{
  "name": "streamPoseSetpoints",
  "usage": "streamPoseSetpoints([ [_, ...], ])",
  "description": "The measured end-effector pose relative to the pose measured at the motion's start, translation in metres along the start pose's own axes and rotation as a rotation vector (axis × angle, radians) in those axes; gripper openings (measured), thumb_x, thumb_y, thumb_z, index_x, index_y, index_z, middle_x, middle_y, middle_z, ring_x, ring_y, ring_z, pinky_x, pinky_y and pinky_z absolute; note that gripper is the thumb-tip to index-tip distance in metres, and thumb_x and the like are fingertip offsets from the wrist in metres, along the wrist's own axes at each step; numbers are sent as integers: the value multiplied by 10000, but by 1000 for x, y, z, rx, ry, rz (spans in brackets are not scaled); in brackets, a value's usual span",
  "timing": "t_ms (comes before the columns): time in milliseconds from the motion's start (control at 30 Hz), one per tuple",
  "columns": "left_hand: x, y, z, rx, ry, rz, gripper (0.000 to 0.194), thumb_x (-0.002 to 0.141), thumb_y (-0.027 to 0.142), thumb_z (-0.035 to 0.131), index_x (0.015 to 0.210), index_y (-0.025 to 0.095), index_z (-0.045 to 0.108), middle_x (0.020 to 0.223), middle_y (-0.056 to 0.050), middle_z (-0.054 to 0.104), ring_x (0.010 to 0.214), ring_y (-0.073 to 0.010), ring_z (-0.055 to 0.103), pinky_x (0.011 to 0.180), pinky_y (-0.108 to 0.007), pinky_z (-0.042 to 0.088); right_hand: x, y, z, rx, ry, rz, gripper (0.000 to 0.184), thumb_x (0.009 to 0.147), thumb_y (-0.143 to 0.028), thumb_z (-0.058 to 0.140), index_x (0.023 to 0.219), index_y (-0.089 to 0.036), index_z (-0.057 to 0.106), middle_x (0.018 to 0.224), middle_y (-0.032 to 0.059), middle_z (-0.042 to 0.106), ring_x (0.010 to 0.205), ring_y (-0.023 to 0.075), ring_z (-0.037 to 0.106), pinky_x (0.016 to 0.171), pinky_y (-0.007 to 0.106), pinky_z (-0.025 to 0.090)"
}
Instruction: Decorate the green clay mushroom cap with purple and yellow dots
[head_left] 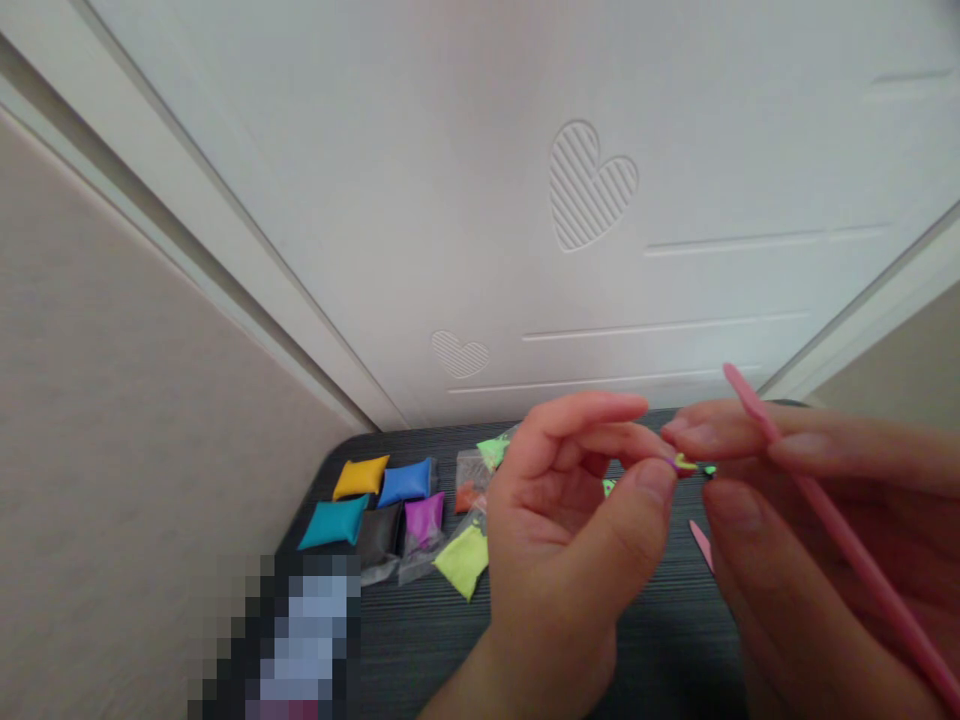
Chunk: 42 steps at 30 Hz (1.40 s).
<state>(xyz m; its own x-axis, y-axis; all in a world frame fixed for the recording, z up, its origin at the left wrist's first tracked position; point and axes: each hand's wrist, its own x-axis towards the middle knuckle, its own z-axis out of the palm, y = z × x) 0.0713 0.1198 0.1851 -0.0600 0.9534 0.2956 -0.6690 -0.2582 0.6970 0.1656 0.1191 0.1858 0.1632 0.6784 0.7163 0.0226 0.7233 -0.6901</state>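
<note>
My left hand [577, 520] pinches a tiny yellow piece of modelling clay [682, 463] between thumb and forefinger, with dabs of darker colour at its base. Facing it from the right, my right hand [825, 520] has a pink modelling tool [817, 500] lodged between its fingers, the flat tip pointing up and left. A very small green and dark bit [709, 471] shows at the right thumb and fingertip; whether it is gripped there I cannot tell. Both hands are above the dark table, close together.
On the dark wood-grain table [420, 630] lie clay packets: yellow [361, 477], blue [406, 482], teal [334, 522], black [380, 533], purple [424, 518], orange [469, 497] and lime [463, 560]. Another pink tool [702, 543] is partly hidden. A white panel with hearts [592, 185] stands behind.
</note>
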Motion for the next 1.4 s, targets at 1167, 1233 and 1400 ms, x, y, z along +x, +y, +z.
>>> streamPoseSetpoints([
  [1167,-2,0,-5,333,76,60,196,771,150,581,924,265,625,862,43,680,806,-90,619,795,-199,475,3,13,8,52,110,54,314,659,-41,619,902,-237,584,843,-4,636,766,154,605,725,314,513],
  [1233,-3,0,-4,340,90,56,204,779,164,573,951,268,613,840,45,678,805,-92,617,819,-211,465,3,13,8,54,108,61,306,671,-39,612,906,-232,581,845,-1,631,777,150,606,735,305,512],
  [1400,-3,-1,-3,352,102,50,231,758,158,601,956,276,604,808,59,674,789,-89,616,836,-220,449,4,13,6,113,69,99,295,686,-27,603,908,-217,567,835,-7,636,788,133,610,748,278,512],
])
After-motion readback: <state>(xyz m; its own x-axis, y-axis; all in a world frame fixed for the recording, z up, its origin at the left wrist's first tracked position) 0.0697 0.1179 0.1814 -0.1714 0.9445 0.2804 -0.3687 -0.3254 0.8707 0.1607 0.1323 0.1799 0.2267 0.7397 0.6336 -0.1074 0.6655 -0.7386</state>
